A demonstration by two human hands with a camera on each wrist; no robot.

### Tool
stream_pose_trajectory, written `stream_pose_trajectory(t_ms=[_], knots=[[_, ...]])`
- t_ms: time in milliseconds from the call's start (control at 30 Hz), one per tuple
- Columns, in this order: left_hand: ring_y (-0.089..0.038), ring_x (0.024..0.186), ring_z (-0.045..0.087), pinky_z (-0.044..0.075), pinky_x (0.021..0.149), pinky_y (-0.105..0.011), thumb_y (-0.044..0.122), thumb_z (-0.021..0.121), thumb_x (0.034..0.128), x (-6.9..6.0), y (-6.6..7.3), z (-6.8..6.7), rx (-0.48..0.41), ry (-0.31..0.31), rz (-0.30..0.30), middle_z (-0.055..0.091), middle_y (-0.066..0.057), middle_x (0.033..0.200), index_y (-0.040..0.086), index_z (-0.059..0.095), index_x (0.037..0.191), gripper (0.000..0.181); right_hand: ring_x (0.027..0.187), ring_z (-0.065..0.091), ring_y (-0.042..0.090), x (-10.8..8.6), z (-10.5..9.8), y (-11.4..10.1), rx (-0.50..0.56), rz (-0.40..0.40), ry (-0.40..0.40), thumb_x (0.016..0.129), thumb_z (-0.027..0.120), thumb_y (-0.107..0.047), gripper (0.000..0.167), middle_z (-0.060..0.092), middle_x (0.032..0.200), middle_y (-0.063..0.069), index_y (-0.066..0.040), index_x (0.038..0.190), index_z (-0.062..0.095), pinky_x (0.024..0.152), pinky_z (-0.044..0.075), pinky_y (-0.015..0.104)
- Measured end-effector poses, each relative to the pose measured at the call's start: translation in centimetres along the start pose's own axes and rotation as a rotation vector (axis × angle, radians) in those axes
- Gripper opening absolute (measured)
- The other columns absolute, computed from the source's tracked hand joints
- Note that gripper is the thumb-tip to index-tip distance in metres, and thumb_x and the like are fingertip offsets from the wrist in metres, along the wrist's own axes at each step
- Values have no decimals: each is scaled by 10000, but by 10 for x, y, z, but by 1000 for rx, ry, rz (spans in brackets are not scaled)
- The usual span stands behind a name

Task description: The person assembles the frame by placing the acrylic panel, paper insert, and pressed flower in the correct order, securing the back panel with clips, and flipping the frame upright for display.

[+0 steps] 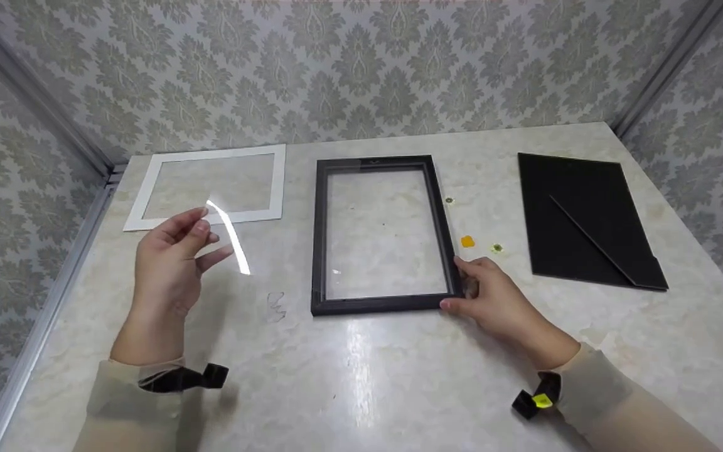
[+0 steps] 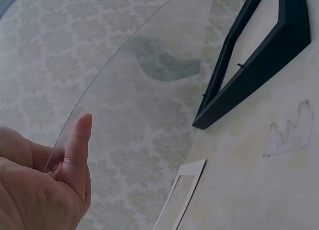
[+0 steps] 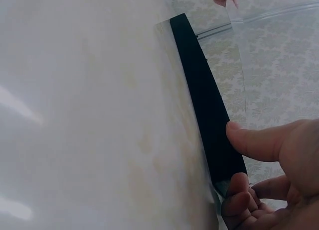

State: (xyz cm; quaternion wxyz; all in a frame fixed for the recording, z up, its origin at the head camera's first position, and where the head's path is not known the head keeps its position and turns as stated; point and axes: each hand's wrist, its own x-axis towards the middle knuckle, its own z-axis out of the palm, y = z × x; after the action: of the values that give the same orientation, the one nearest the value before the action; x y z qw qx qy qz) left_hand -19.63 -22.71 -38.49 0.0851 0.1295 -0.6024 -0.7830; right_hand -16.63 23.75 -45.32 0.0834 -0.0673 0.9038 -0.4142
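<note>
My left hand [image 1: 170,263] pinches the edge of a clear plastic sheet [image 1: 231,242] between thumb and fingers, left of a black picture frame [image 1: 386,306]. The sheet bows in a curve in the left wrist view [image 2: 149,105]; in the head view mostly a glare streak on it shows. How far it reaches over the frame I cannot tell. The frame lies on the table, and my right hand [image 1: 493,298] grips its near right corner. Thumb and curled fingers hold the frame's side [image 3: 207,115] in the right wrist view.
A white mat border [image 1: 278,182] lies at the back left of the table [image 1: 286,383]. On the right is a black backing board [image 1: 550,245] with a stand leg. An orange piece [image 1: 467,242] and two small bits lie beside the frame. Patterned walls enclose the table.
</note>
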Motion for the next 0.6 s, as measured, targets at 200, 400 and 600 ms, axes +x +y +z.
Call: stream_pose_trajectory(t_ms=[200, 400, 600], knots=[[-81, 988, 678, 721, 983, -321, 34, 556, 1172, -9, -16, 17, -24, -212, -144, 604, 38, 1099, 128, 623, 1444, 296, 967, 520, 206, 0, 0, 1, 7, 4, -3, 968, 925, -199, 890, 579, 1281, 175, 71, 1674, 454, 773, 419, 227], [-123, 1145, 774, 734, 931, -322, -74, 498, 1147, -19, -43, 41, -36, -287, -191, 589, -8, 1223, 106, 508, 1426, 333, 978, 533, 207, 0, 0, 0, 9, 3, -9, 969, 925, -214, 894, 582, 1334, 189, 67, 1675, 454, 774, 426, 222], [-129, 1070, 755, 741, 837, -302, -126, 535, 1103, -26, -62, 61, -52, -212, -195, 537, -97, 1265, -8, 462, 1451, 375, 978, 531, 205, 0, 0, 0, 10, 13, -12, 972, 923, -224, 904, 581, 1346, 190, 59, 1685, 445, 767, 425, 224]])
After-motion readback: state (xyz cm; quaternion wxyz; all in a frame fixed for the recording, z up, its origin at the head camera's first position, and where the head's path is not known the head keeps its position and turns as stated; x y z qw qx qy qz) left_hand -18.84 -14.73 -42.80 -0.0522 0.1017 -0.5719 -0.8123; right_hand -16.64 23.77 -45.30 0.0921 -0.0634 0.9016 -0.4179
